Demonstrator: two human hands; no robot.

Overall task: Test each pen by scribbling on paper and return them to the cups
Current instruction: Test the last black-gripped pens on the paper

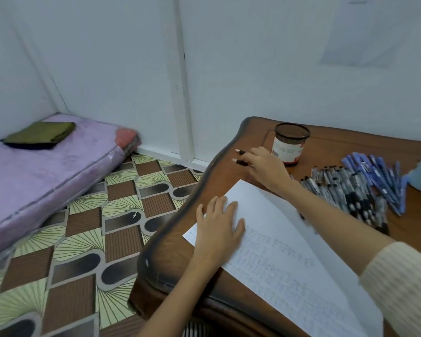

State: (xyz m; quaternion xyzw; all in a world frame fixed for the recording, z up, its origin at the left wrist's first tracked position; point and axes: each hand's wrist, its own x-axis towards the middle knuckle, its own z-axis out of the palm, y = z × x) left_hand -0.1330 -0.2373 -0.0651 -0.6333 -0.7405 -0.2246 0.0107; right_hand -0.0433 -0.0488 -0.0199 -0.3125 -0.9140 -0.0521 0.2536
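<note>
Pens [241, 156] — two, pinched in right hand [265, 166] beside cup [289, 144], likely headed in. Left hand [219, 224] flat, fingers straight — pinning paper [277, 239] against sliding. Pile [350, 190] nearby.

No words or numbers can be read here. The paper [289, 242] on the near side of the table [338, 142] has rows of faint blue writing, but it is too blurry to make out. The dark mesh cup [291, 135] at the far side has a white and red label [286, 149] with small print, and that is too blurry too. The pens [350, 190] piled on the right have tiny marks on their sides, too small to read. A pale sheet [365, 32] hangs far up on the right and shows nothing clear.
</note>
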